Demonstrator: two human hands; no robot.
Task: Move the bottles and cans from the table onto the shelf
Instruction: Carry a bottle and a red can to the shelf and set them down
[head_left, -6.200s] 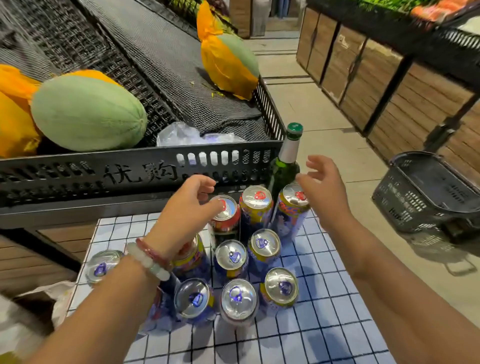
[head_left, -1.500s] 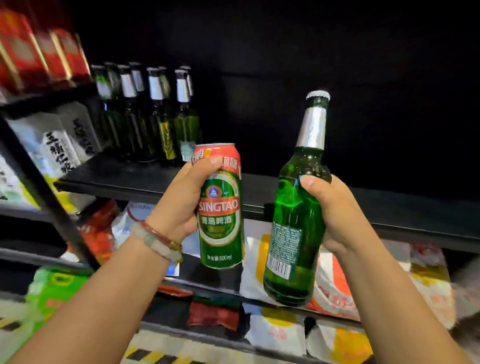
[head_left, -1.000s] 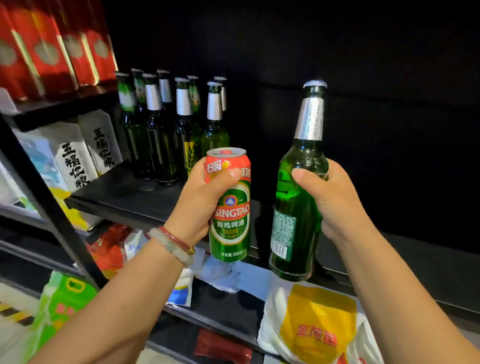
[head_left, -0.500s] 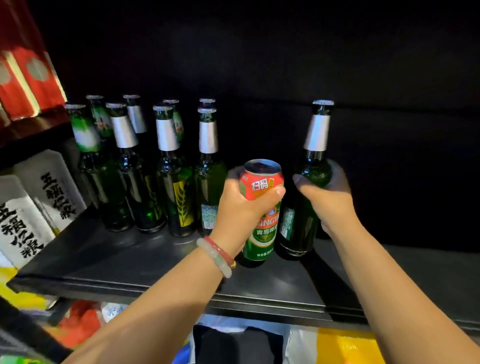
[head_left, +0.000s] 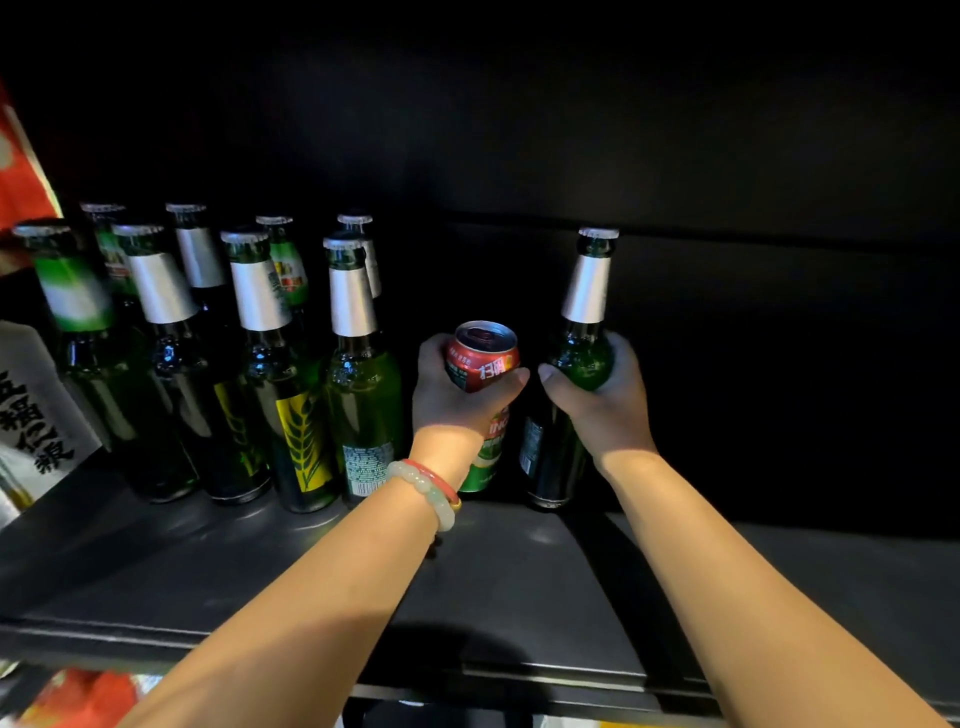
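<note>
Now both hands grip upright: the left hand wraps the red-and-green aluminium beer can, the right hand the green glass bottle, both seemingly seated on the dark metal shelf beside the shelved green bottles, extending the row.

At centre frame, a red-topped, green-bodied metal can sits beside a green glass bottle with silver neck foil. Left of them, a green glass bottle bearing a yellow wheat-ear label. Lower down, a pale-green-and-red beaded bracelet and a matte black shelf board.
</note>
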